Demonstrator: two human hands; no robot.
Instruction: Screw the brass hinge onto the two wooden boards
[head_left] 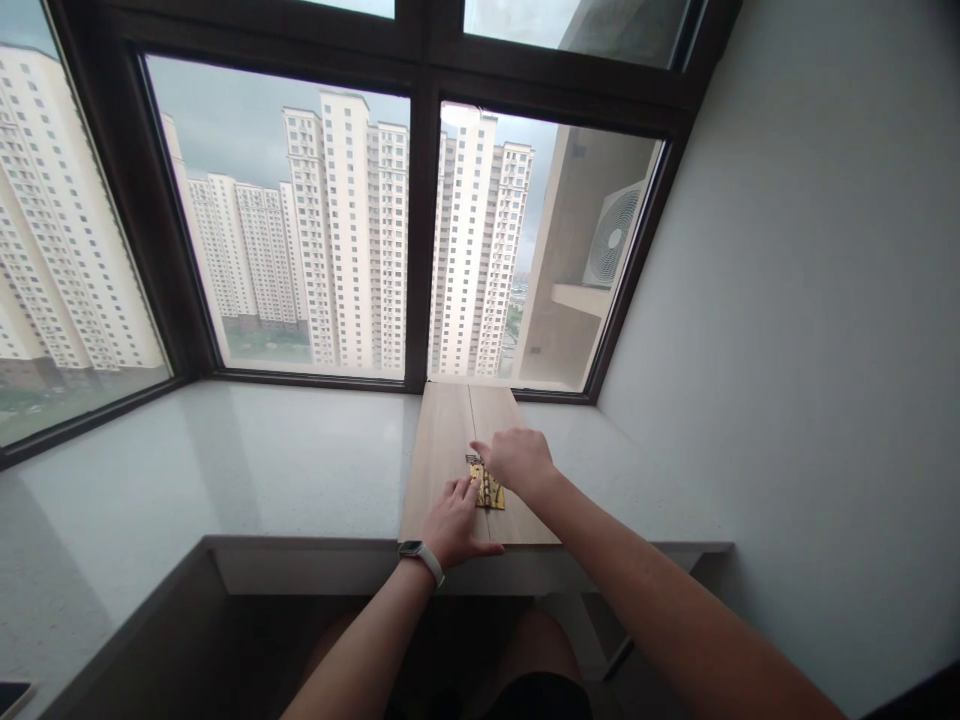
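Note:
Two pale wooden boards (pixel 435 480) lie side by side on the white sill, a thin seam between them. Across the seam sits a gold-coloured hinge (pixel 491 492), its knuckle running along the joint. Several small dark screws (pixel 473 459) lie close to its far edge. My left hand (pixel 454 522), below a watch with a pale band, lies on the left board. Its fingertips touch the hinge's left side, and its thumb points away to the right. Just beyond the hinge my right hand (pixel 519 458) is closed, thumb stretched over the screws; whatever its fingers may hold is hidden.
The white sill (pixel 315 460) extends to both sides of the boards and ends at a front edge above my knees. Dark-framed windows (pixel 424 230) rise behind it. A pale wall (pixel 787 300) stands close on the right. Part of a dark object (pixel 13 694) shows at the lower left.

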